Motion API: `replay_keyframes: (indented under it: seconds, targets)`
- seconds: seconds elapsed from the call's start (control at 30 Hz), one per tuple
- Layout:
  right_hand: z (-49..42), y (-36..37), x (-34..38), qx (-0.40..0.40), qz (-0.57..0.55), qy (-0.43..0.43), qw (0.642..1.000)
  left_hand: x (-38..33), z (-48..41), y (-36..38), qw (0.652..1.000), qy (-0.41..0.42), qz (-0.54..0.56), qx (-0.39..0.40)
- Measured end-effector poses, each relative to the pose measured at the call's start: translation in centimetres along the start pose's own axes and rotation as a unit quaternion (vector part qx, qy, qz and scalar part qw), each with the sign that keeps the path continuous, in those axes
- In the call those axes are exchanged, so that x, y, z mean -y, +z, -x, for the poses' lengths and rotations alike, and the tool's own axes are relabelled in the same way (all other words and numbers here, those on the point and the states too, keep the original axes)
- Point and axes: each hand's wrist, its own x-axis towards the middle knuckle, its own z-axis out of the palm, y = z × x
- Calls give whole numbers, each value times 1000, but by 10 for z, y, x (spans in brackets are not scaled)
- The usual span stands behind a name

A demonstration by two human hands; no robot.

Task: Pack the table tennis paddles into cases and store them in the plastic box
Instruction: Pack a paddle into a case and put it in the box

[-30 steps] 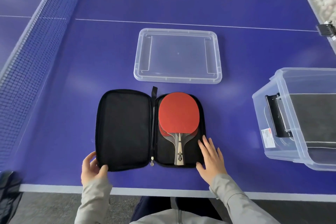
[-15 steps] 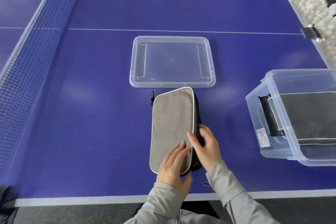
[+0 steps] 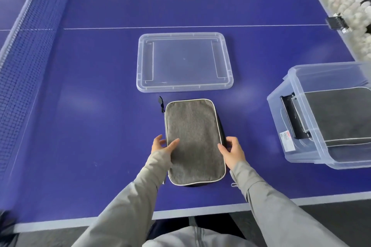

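The closed grey paddle case (image 3: 194, 142) lies flat on the desk (image 3: 90, 126), just before the clear lid (image 3: 184, 62), left of the plastic box (image 3: 278, 114). Your left hand (image 3: 162, 145) touches its left edge, fingers spread straight; your right hand (image 3: 232, 151) pinches its right edge with curled fingers.

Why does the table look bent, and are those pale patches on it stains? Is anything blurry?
Head view: the wide-angle lens bows the net and the lines on the table. Same view: the pale patches either side of the case look like soft glare, not stains. Same view: the white balls at top right are smeared, while the case and lid are sharp.
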Motion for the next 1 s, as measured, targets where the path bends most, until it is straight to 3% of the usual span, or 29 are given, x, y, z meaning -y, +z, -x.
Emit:
replay_keyframes:
  seconds: [0.2, 0.37, 0.67, 0.77, 0.87, 1.0]
  targets:
    - [-3, -1, 0, 36, 17, -17, 999, -2, -18, 6, 999, -20, -41, -15]
    - [-11, -5, 1, 60, 23, 5, 998, -7, -21, 6, 997, -44, -32, 53]
    - [-15, -13, -6, 45, 21, 1, 999, 2, -14, 25, 997, 9, 40, 67]
    - [6, -17, 0, -113, 107, -101, 983, 0, -7, 33, 996, 24, 62, 54]
    - [46, -22, 0, -271, 133, -274, 913, -3, -1, 44, 992, 5, 122, 13]
    - [96, -12, -11, -244, 129, -393, 877, -18, 6, 55, 974, -39, 215, -54]
